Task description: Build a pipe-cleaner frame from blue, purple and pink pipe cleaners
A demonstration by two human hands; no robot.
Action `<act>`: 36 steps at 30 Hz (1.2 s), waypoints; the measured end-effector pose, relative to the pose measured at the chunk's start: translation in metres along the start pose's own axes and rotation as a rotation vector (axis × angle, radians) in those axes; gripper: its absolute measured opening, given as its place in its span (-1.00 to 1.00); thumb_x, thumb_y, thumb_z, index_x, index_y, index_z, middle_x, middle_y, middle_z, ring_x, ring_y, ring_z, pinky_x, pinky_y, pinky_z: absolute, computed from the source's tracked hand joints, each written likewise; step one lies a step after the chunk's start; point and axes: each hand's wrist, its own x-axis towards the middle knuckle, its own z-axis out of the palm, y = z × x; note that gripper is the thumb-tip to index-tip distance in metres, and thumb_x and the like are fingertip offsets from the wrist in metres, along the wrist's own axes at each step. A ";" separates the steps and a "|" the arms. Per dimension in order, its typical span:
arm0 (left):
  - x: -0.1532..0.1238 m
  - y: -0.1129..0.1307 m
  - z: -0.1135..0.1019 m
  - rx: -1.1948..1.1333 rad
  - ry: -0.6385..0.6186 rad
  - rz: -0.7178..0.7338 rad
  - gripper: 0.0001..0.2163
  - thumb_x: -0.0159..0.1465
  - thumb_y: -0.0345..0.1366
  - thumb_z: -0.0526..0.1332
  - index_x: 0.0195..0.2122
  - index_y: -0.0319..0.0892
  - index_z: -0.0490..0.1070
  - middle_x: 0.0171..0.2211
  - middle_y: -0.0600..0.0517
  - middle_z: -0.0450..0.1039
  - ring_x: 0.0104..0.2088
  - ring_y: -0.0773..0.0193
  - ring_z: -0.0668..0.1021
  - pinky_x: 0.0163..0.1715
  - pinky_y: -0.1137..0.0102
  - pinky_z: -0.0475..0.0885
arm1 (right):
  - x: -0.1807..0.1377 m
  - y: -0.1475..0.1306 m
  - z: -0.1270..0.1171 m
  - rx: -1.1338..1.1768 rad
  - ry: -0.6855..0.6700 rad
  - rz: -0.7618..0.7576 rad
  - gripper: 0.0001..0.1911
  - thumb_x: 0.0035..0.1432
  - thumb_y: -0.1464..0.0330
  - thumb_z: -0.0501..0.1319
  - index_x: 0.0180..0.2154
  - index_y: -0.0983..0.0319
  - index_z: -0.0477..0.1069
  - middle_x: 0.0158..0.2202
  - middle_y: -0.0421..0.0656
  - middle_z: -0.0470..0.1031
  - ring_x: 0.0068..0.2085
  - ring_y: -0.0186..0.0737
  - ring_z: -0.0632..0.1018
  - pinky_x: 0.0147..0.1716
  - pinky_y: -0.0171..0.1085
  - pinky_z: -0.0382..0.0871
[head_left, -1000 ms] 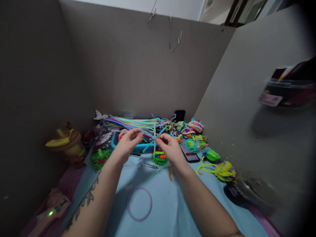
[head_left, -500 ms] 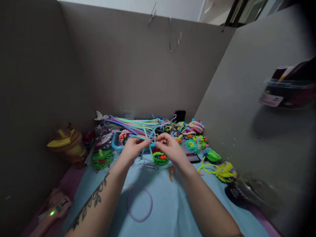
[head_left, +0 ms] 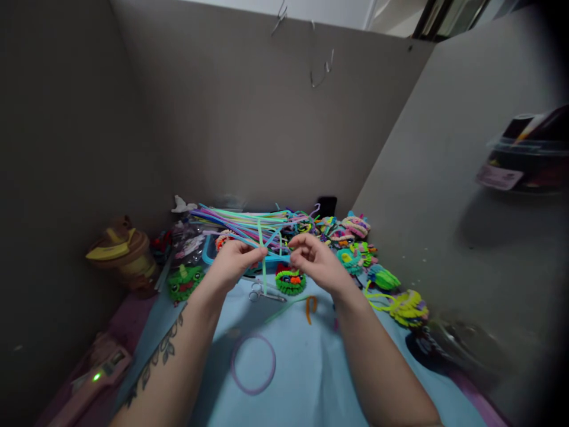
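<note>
My left hand pinches several crossed pipe cleaners, pale green and light blue, between thumb and index finger. One green stem hangs down below the fingertips; others stick up above them. Close by on the right, my right hand has its fingers curled but apart, with a gap between thumb and index finger and nothing visibly held. Below the hands, small scissors lie on the blue cloth, beside a round green fuzzy piece with a red and orange middle.
Behind the hands lies a bundle of coloured pipe cleaners over a blue tray. Fuzzy figures crowd the right. A green figure and a brown cup stand left. A purple ring and an orange piece lie in front.
My right hand has let go of the pipe cleaners and moved slightly right, its fingers spreading. My left hand keeps its pinch. The view has shifted a little.
</note>
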 end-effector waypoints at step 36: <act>0.007 -0.014 0.013 -0.131 -0.021 -0.003 -0.70 0.09 -0.13 0.26 -0.63 -0.25 0.36 -0.67 0.12 0.25 -0.60 0.42 0.28 -0.55 0.47 0.16 | 0.011 0.019 0.021 0.212 0.331 0.031 -0.66 -0.01 0.09 0.25 -0.37 0.24 0.45 -0.45 -0.20 0.45 -0.43 -0.30 0.43 -0.47 -0.35 0.27</act>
